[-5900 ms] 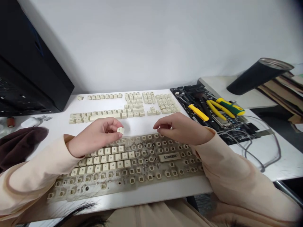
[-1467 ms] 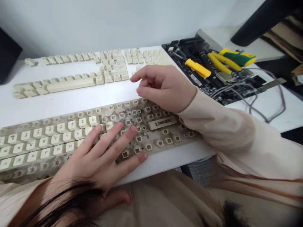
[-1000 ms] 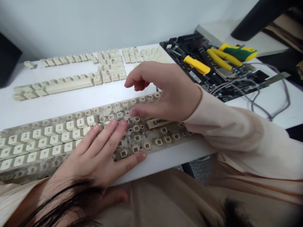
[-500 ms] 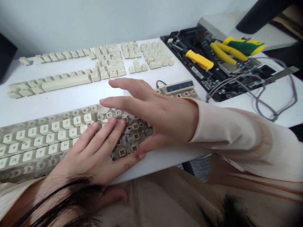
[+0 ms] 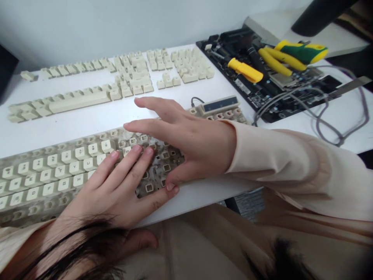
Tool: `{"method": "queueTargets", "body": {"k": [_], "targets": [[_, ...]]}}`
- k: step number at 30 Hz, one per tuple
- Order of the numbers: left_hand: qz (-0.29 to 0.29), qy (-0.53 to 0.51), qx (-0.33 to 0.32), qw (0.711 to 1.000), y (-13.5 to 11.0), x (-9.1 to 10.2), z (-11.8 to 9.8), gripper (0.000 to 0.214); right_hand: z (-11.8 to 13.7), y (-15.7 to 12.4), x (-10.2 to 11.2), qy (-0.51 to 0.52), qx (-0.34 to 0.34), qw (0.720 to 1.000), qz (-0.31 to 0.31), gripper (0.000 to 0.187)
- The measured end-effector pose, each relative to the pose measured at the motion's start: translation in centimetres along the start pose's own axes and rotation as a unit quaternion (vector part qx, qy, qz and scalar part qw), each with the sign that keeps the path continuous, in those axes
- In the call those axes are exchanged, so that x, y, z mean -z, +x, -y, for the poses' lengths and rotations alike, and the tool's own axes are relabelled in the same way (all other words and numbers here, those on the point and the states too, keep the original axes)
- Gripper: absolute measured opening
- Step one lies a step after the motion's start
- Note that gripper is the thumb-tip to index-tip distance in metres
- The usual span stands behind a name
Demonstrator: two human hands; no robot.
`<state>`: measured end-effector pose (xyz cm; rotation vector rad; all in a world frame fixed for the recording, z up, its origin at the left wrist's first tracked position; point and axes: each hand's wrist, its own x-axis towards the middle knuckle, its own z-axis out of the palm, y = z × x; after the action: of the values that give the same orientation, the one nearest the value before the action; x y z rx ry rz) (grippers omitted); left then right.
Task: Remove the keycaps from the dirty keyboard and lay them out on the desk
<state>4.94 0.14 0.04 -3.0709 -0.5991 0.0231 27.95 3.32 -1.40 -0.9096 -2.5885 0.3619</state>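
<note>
A grimy beige keyboard [image 5: 157, 167] lies along the front of the white table, with lettered keycaps [image 5: 48, 189] on its left part and bare switch sockets on its right. My left hand [image 5: 116, 190] rests flat on it, fingers stretched over the keycaps near the P key [image 5: 127, 151]. That hand hides several keys beneath it. From the right, my right hand [image 5: 192, 136] reaches over the bare sockets, fingers apart and nothing held. Its thumb tip is right by my left thumb; whether they touch I cannot tell.
Loose keycaps [image 5: 134, 74] and a long space bar [image 5: 80, 102] stand in rows behind the keyboard. At the back right, a black circuit board [image 5: 247, 91] carries a yellow-handled screwdriver [image 5: 245, 70], yellow-handled pliers [image 5: 276, 60] and a green-yellow handle [image 5: 303, 51]. A grey cable [image 5: 323, 111] loops beside it.
The view has shifted slightly. My right forearm and thumb have edged a little to the left; my left hand keeps nearly the same pose on the keyboard.
</note>
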Motion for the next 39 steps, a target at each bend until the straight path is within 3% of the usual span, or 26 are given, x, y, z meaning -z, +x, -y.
{"method": "queueTargets", "body": {"k": [3,10,19,31,39], "targets": [[-0.022,0.002,0.003,1.0,-0.1,-0.7,0.1,0.081,0.0,0.0,-0.1,-0.006,0.008,1.0,-0.005,0.087],[-0.038,-0.004,0.01,0.999,-0.2,-0.9,0.1,0.058,0.0,0.1,-0.2,-0.009,0.0,1.0,-0.003,0.084],[-0.075,0.013,-0.001,0.997,-0.3,-2.3,0.4,0.073,0.0,-0.2,-0.3,0.001,-0.011,1.0,-0.002,0.085],[-0.036,0.01,0.004,0.999,-0.2,-1.1,0.1,0.084,0.7,-0.3,0.6,0.024,-0.018,0.999,0.01,0.083],[-0.053,-0.013,0.015,0.998,-0.3,-1.3,-0.1,0.091,1.1,-0.2,0.7,-0.004,-0.03,0.999,0.038,0.084]]}}
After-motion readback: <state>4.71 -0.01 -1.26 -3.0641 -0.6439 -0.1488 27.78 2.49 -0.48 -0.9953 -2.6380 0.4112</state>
